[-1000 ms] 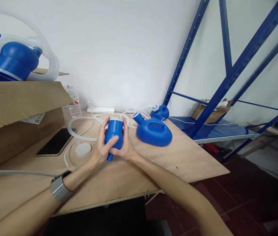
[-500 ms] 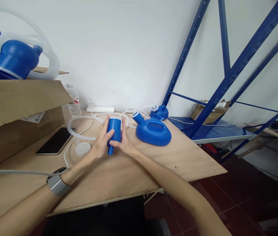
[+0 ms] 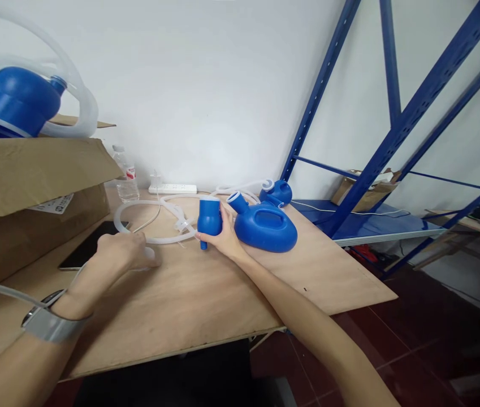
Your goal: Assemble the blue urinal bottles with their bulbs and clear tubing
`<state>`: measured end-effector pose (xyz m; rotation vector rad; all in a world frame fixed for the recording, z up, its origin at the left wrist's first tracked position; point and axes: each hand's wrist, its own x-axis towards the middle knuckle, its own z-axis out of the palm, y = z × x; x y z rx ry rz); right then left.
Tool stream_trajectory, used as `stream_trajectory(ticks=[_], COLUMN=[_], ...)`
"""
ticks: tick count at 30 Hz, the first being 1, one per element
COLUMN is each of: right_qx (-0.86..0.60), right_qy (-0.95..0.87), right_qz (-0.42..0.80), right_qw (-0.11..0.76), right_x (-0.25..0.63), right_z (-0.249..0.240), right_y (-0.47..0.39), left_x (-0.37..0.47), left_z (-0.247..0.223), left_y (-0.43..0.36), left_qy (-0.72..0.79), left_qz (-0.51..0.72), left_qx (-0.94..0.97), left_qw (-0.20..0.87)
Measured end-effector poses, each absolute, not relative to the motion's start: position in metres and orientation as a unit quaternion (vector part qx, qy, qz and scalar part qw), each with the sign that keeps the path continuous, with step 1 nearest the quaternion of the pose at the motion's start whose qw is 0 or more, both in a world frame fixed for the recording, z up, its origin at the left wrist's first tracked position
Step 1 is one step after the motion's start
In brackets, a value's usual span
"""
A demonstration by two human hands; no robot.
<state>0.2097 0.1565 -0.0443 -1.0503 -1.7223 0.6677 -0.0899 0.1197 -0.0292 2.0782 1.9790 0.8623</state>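
Note:
My right hand (image 3: 225, 234) is wrapped round a blue plastic urinal funnel (image 3: 210, 217), wide white-rimmed mouth up and narrow spout down, just over the table. My left hand (image 3: 123, 251) is low at the table on the left, its fingers closed round a round white cap (image 3: 149, 252) that they mostly hide. Between the hands and the wall, a clear soft tube (image 3: 155, 240) lies in loops. Close on the right of my right hand stands a blue urinal bottle (image 3: 265, 229) with a moulded handle and a slanted neck.
A cardboard box (image 3: 31, 175) at left carries blue parts (image 3: 23, 102) and coiled tubing. Beside it lie a dark phone (image 3: 91, 246) and a water bottle (image 3: 126, 178). A power strip (image 3: 174, 188) and another blue funnel (image 3: 276, 193) sit near the wall. Blue shelving (image 3: 375, 226) stands at right.
My left hand has let go of the blue funnel and moved left onto the white cap. My right hand keeps the funnel and has shifted slightly right.

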Motion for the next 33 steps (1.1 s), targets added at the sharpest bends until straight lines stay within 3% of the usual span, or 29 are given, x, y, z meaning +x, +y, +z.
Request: stream_trajectory(ticks=[4,8,12,17,24,28,33], right_qx=[-0.408,-0.419,-0.408,-0.336,-0.352,-0.376,-0.371], right_qy=[-0.731,-0.746,-0.762,-0.8,-0.814,-0.803,-0.795], right_qz=[0.242,0.218,0.218,0.188,0.184,0.177,0.163], right_qw=[0.49,0.47,0.453,0.46,0.425,0.427,0.452], right_x=[0.206,0.204,0.203,0.201,0.19,0.187,0.188], right_z=[-0.046,-0.042,-0.04,-0.042,-0.047,-0.045,-0.045], right_y=[0.152,0.147,0.143,0.141,0.127,0.121,0.119], left_x=[-0.083,-0.055,-0.042,-0.035,-0.013,-0.005,0.0], left_z=[-0.013,0.029,0.057,0.052,0.032,0.019,-0.003], left_y=[0.115,0.09,0.076,0.09,0.09,0.091,0.095], left_qy=[0.675,0.635,0.504,0.538,0.414,0.425,0.449], left_qz=[0.121,-0.019,0.154,0.417,0.408,0.417,0.472], left_qx=[0.726,0.741,0.793,0.72,0.804,0.803,0.758], left_qw=[0.052,0.218,0.307,0.139,0.122,0.025,0.023])
